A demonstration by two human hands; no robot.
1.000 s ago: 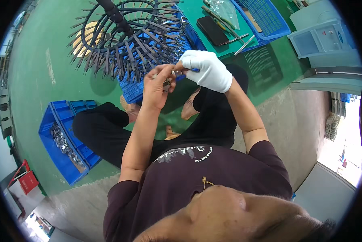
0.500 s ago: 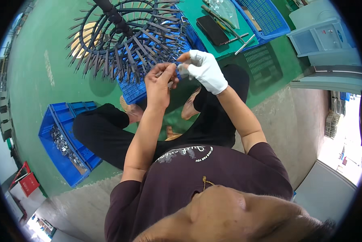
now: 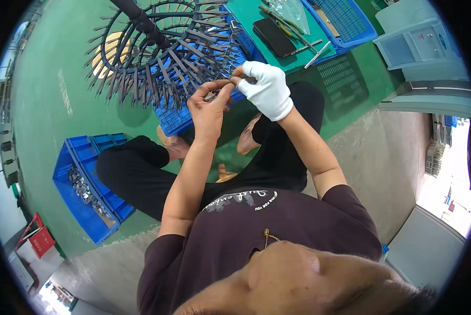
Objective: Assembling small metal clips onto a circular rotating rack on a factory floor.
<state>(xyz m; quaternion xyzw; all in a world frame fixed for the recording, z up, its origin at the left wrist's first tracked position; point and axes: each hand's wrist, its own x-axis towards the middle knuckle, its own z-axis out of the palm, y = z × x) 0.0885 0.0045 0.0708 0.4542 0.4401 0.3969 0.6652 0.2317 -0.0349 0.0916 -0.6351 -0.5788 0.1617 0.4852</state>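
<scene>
cradling a small shiny metal piece (image 3: 210,97) by the edge of the ridged blue crate (image 3: 172,122), the bare left hand (image 3: 208,107) meets the gloved right hand (image 3: 267,92), whose grip i cannot tell; spiky dark rack (image 3: 145,25) beyond, flat phone (image 3: 275,38) near the left edge of the green board (image 3: 246,14), painted floor (image 3: 41,105) leftward.

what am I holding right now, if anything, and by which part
Your left hand holds a small silvery metal piece within its curled grasp; which part is gripped cannot be told. Whether the gloved right hand pinches anything is unclear.
</scene>
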